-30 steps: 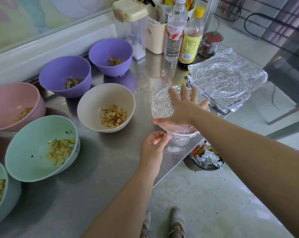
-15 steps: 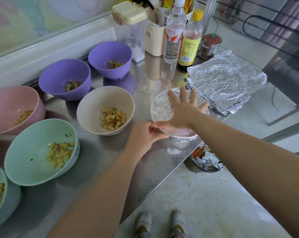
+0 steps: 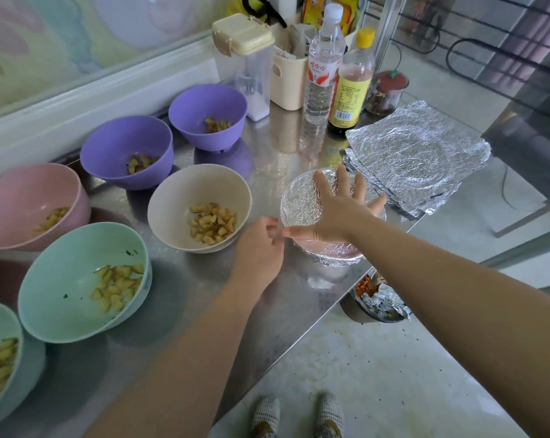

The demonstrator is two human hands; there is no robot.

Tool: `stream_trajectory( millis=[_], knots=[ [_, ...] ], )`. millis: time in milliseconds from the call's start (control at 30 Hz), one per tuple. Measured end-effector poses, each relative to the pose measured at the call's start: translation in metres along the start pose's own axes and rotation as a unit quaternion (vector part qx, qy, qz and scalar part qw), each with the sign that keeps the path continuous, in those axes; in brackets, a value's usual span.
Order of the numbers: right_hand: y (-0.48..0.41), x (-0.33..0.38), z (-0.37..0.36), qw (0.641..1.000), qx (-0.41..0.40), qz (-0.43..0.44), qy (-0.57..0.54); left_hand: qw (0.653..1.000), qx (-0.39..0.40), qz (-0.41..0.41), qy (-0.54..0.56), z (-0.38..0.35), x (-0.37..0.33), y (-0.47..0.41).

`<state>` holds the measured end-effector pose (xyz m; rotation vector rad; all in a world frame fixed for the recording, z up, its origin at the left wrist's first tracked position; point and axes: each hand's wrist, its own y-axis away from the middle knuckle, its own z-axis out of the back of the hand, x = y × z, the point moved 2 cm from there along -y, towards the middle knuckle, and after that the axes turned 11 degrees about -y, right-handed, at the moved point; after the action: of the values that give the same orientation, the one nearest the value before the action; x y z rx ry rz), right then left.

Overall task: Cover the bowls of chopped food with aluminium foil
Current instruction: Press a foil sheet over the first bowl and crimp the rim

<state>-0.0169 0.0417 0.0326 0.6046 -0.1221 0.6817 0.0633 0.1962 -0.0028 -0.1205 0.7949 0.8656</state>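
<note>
The round bowl [image 3: 330, 251], capped in crinkled foil [image 3: 299, 200], sits under the right hand [image 3: 336, 213], whose straight, spread fingers press it flat. The left hand [image 3: 261, 245] pinches the foil's edge. Square foil sheets [image 3: 415, 156] lie stacked beyond the right hand, and a beige bowl [image 3: 178, 197] stands left of the hands on the steel surface [image 3: 178, 295].

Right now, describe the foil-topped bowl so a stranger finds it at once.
Start at the stainless steel table and go to its edge beside the stack of crinkled aluminium foil sheets. The foil-covered round bowl sits there under the right hand; every neighbouring bowl is open, showing chopped food.
</note>
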Motion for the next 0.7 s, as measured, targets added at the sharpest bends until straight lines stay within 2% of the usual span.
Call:
stream_trajectory(
  millis=[67, 133, 233, 300, 367, 500, 600, 700],
  knots=[
    [0.001, 0.000, 0.000, 1.000, -0.001, -0.011, -0.017, 0.983, -0.010, 0.036, 0.180, -0.007, -0.016, 0.017],
    [0.004, 0.000, 0.003, 0.999, -0.002, -0.023, -0.040, 0.936, 0.027, 0.067, 0.345, -0.024, -0.031, 0.025],
    [0.011, -0.003, 0.011, 0.998, 0.006, -0.043, -0.049, 0.883, 0.055, 0.125, 0.448, -0.044, -0.036, 0.011],
    [0.016, -0.008, 0.018, 0.998, 0.009, -0.050, -0.044, 0.859, 0.083, 0.145, 0.485, -0.051, -0.029, -0.007],
    [0.020, -0.015, 0.023, 0.998, 0.006, -0.057, -0.029, 0.844, 0.066, 0.161, 0.508, -0.037, -0.040, -0.014],
    [0.023, -0.029, 0.025, 0.998, 0.001, -0.066, 0.004, 0.820, 0.055, 0.132, 0.554, -0.016, -0.052, -0.023],
    [0.017, -0.027, 0.026, 0.999, -0.023, -0.025, -0.004, 0.828, 0.022, 0.184, 0.529, -0.019, -0.034, -0.010],
    [0.006, -0.015, 0.022, 0.999, 0.010, 0.035, -0.009, 0.868, -0.033, 0.194, 0.455, -0.036, -0.010, 0.017]
  ],
)
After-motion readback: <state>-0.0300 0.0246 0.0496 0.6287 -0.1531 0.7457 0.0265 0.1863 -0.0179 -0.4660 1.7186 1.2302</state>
